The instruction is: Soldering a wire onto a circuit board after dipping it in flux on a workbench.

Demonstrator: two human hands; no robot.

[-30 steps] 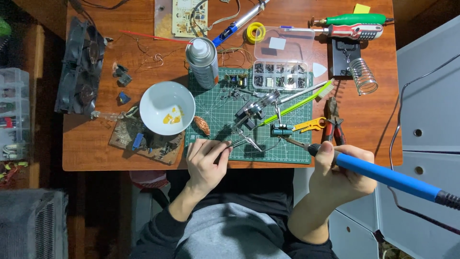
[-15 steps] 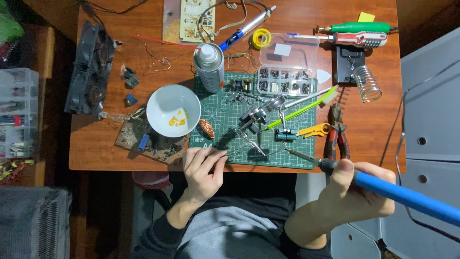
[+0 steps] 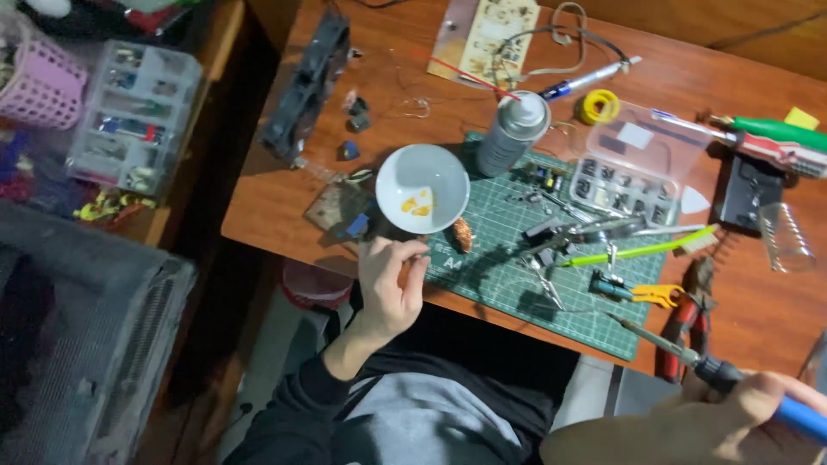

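Soldering iron: a blue-handled iron with a thin metal shaft and black collar was at the lower right, its tip lying over the front right corner of the green cutting mat, pointed toward the clamped work.
Right hand: closed around the blue grip, low at the frame edge and off the table; the hold kept the tip angled up and left, likely so the hot end stayed clear of the body.
Left hand: fingers curled in narrowly at the front table edge, fingertips near the mat's left corner, just below the white bowl; whether it pinched anything thin could not be told.
White bowl: a round white ceramic bowl holding a few yellow bits, on the wooden table touching the mat's left edge, within reach of the left hand.
Helping-hand clamp: a metal stand with clips, on the mat's centre, apparently placed to hold small parts steady.
Spray can: a grey metal can with a red straw, upright behind the mat.
Parts box: a clear plastic compartment case, lid open, at the mat's rear right.
Pliers: red-handled, right of the mat, just beside the iron's shaft.
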